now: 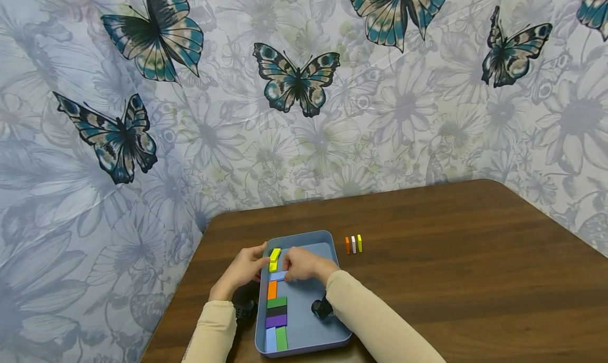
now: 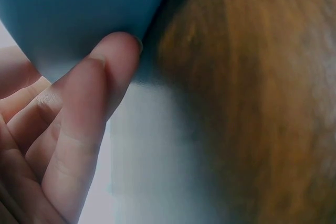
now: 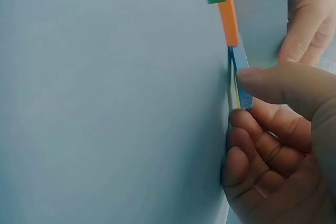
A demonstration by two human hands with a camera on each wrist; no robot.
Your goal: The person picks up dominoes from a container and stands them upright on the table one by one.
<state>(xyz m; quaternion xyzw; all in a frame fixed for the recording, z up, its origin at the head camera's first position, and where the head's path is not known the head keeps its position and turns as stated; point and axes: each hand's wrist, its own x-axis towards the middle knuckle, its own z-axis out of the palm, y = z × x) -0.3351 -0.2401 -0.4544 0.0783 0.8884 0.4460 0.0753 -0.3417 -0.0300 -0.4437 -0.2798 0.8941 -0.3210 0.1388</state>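
A shallow blue-grey tray (image 1: 311, 305) lies on the table with coloured blocks along its left side. My left hand (image 1: 244, 270) grips the tray's far left wall, and its fingers (image 2: 118, 59) lie against the outside in the left wrist view. My right hand (image 1: 304, 264) reaches into the tray and pinches a light blue block (image 3: 241, 59) between thumb and fingertips. Beyond that block are two yellow blocks (image 1: 275, 255), the farther one tilted. On its near side comes an orange block (image 1: 272, 289), then a green block (image 1: 277, 302).
Nearer in the tray lie a black block (image 1: 276, 311), a purple block (image 1: 276, 321), another light blue block (image 1: 271, 340) and another green block (image 1: 282, 338). Orange (image 1: 348, 245), white (image 1: 353, 244) and yellow (image 1: 359, 242) blocks stand on the table (image 1: 451, 257) right of the tray.
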